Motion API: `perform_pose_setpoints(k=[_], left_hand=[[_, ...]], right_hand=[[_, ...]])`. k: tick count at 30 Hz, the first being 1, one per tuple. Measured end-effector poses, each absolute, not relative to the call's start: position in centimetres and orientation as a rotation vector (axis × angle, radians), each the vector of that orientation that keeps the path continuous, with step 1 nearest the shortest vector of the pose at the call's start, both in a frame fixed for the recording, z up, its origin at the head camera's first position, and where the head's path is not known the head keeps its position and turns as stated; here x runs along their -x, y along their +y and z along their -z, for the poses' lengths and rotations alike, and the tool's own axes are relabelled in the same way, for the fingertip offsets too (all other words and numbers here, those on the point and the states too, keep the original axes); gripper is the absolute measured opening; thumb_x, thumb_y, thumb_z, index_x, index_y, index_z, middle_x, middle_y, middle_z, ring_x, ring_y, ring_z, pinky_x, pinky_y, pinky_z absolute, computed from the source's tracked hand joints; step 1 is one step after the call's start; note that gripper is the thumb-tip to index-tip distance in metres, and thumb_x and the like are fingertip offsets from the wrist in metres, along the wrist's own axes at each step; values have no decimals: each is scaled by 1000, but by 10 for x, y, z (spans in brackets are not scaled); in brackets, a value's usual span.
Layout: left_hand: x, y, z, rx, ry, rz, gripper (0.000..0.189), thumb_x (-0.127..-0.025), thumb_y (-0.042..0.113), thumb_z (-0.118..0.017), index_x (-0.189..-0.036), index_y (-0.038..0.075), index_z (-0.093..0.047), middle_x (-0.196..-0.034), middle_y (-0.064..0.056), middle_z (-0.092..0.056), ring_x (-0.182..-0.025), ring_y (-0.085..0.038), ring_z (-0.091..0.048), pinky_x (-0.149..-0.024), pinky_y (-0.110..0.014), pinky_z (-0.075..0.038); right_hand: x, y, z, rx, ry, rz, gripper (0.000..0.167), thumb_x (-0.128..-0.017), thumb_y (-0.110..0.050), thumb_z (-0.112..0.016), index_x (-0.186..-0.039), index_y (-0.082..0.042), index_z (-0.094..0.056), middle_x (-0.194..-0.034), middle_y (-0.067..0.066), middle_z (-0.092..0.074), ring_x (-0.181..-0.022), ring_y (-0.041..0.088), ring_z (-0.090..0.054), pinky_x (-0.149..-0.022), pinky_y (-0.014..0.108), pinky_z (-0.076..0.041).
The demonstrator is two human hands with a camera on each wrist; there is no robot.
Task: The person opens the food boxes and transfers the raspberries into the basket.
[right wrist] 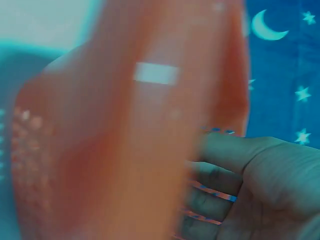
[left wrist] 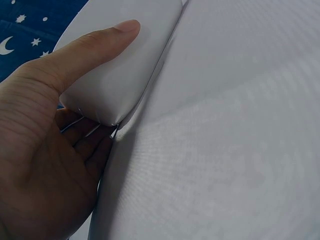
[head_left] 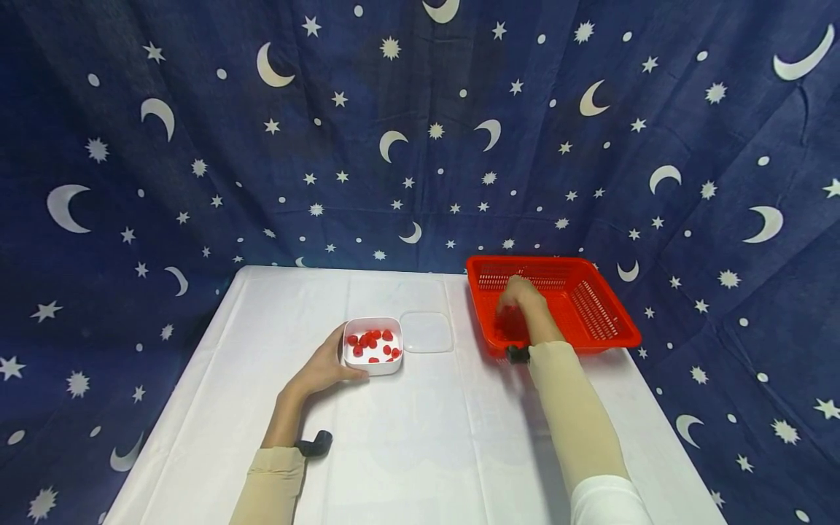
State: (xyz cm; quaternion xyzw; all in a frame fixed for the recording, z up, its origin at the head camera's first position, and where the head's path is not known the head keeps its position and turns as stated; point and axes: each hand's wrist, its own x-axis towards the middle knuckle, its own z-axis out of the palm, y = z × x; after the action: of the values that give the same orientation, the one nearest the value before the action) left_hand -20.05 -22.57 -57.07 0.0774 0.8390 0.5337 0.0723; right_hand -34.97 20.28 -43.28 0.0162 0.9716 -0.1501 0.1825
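A small white plastic container point(head_left: 372, 369) holds several raspberries point(head_left: 372, 337) on the table. My left hand point(head_left: 326, 363) grips its left side. In the left wrist view, the thumb point(left wrist: 107, 44) lies along the container's wall point(left wrist: 127, 75) and the other fingers curl round its corner. My right hand point(head_left: 523, 297) reaches down inside a red plastic basket point(head_left: 558, 264), over a heap of red pieces point(head_left: 510, 326) at its left end. The basket's blurred rim point(right wrist: 165, 130) hides the right fingertips in the right wrist view, so what they touch does not show.
A clear flat lid point(head_left: 426, 332) lies on the white-covered table point(head_left: 407, 445), just right of the container. Behind the table hangs a dark blue curtain point(head_left: 367, 189) with moons and stars. The basket stands at the table's back right.
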Motion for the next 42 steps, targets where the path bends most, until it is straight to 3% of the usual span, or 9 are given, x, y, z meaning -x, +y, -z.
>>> perform_pose_setpoints(k=[5,8,17,21,28,35,42], left_hand=[[201,-227,571,-223,2530,-1596,126,-65,34,-100,-166,22,-24,-167,-5,-33,-153,-33,-32,-118,-64,-36],[202,-226,572,-205,2543,-1578,126,-65,36,-99,-166,20,-24,-167,-6,-34,-154,-33,-32,-119,-63,-33],[203,-226,572,-131,2562,-1512,134,-63,44,-99,-167,16,-20,-171,-9,-28,-159,-34,-20,-124,-63,-22],[204,-227,572,-166,2566,-1544,132,-63,39,-100,-167,15,-21,-170,-8,-29,-159,-31,-21,-126,-60,-20],[206,-228,573,-200,2553,-1552,133,-63,41,-100,-167,15,-21,-170,-9,-29,-158,-33,-22,-125,-60,-22],[205,-229,573,-202,2555,-1577,129,-64,39,-100,-166,16,-24,-168,-7,-34,-156,-30,-28,-124,-61,-25],[205,-229,571,-227,2540,-1581,124,-66,37,-100,-165,18,-26,-165,-5,-39,-153,-28,-33,-124,-59,-27]], right_hand=[[349,187,416,-79,2758,500,23,-75,-10,-82,-91,-1,-68,-85,10,-66,-77,27,-63,-63,35,-54],[345,173,405,-66,2780,512,15,-77,-13,-82,-84,-3,-72,-80,9,-67,-74,26,-63,-60,35,-52],[312,119,369,68,2948,580,12,-83,-22,-81,-88,-11,-83,-91,8,-77,-93,33,-67,-78,51,-59],[297,88,365,174,2962,652,10,-84,-19,-83,-92,-13,-83,-97,6,-78,-96,32,-68,-82,51,-58],[277,42,376,368,2967,637,13,-85,-15,-83,-98,-14,-84,-98,3,-79,-96,28,-70,-90,50,-59],[266,5,404,526,2893,671,17,-85,-8,-83,-102,-10,-83,-96,3,-79,-83,21,-71,-76,35,-62],[254,-22,428,560,2872,568,19,-81,-4,-83,-100,-8,-83,-100,6,-79,-93,27,-72,-88,40,-61]])
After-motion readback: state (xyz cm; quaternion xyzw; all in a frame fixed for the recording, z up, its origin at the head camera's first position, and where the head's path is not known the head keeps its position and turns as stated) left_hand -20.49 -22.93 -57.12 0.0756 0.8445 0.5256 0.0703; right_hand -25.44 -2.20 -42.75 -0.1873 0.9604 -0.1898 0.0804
